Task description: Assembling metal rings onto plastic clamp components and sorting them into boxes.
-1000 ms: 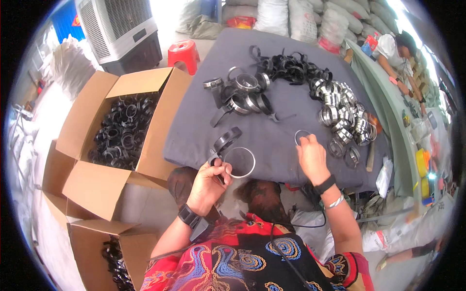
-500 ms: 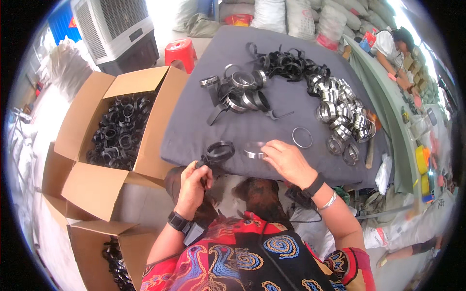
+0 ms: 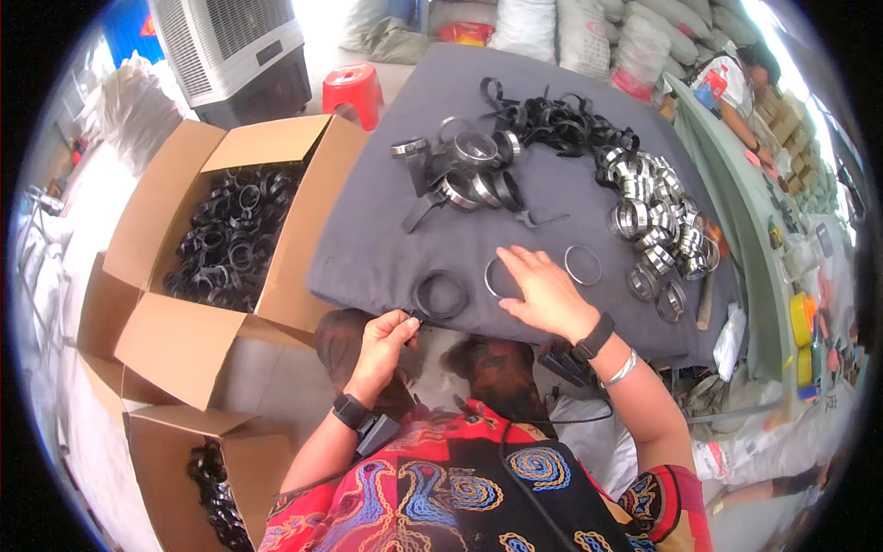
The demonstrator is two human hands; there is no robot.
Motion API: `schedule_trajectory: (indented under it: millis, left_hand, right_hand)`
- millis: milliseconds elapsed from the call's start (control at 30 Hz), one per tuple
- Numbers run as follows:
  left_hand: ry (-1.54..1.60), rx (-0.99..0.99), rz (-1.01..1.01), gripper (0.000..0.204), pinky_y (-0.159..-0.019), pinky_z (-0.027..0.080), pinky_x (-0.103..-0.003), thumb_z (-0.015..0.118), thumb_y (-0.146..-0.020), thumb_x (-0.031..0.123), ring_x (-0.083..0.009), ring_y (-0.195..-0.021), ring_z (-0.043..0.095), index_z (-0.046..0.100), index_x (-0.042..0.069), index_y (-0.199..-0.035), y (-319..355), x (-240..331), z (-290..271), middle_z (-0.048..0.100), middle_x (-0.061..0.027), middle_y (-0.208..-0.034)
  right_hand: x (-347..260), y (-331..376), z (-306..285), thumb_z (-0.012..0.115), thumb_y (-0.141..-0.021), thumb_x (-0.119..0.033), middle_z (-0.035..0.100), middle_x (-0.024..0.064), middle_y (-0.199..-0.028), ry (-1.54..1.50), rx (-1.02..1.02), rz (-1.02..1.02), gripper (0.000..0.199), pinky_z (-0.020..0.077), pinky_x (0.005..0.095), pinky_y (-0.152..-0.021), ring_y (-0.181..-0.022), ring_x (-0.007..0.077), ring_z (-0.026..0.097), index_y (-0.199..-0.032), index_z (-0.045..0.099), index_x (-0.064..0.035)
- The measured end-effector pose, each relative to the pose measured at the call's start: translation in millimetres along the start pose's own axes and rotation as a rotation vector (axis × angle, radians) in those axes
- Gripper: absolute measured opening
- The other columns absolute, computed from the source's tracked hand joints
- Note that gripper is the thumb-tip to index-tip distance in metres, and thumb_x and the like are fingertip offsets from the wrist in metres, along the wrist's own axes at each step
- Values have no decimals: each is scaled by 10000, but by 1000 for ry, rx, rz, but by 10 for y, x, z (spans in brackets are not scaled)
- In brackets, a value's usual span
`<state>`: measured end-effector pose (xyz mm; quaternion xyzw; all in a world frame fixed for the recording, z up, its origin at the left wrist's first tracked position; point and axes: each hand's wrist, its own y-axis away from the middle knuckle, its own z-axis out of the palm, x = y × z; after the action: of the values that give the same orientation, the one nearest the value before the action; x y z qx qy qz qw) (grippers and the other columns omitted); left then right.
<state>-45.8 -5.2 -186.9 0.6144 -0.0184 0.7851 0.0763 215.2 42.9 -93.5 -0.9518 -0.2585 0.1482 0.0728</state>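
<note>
The left hand (image 3: 384, 345) pinches the black ring (image 3: 420, 298) by its handle at the table's (image 3: 368, 248) near edge. The right hand (image 3: 544, 293), loosely flat, thumb apart, partly hides a silver ring (image 3: 487, 278). Around them: a box (image 3: 311, 225), a black-and-silver cluster (image 3: 443, 175), a hoop (image 3: 567, 267), heaped silver bands (image 3: 635, 188).

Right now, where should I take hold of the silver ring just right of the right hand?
Probably pinch the silver ring by its right rim, from the right: it appears to lie flat, open-centred, with the right hand close on its left.
</note>
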Motion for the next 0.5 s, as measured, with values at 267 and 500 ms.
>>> schedule_trajectory:
  millis: [267,500]
  left_hand:
    - [-19,4,14,222,-602,388,-231,578,-900,158,-67,-619,480,566,36,-714,10,-56,14,543,21,-643]
    - [-33,6,12,207,-595,392,-221,564,-907,182,-54,-634,484,590,43,-756,-64,-35,7,550,28,-657]
  right_hand:
    - [-421,-290,-125,703,-680,-129,515,190,-1142,-151,-179,-130,635,435,404,-921,-1072,358,494,-1279,501,-68]
    - [-613,-537,37,705,-681,-108,477,253,-1058,-177,-299,-243,653,472,422,-835,-960,410,541,-1290,472,-59]
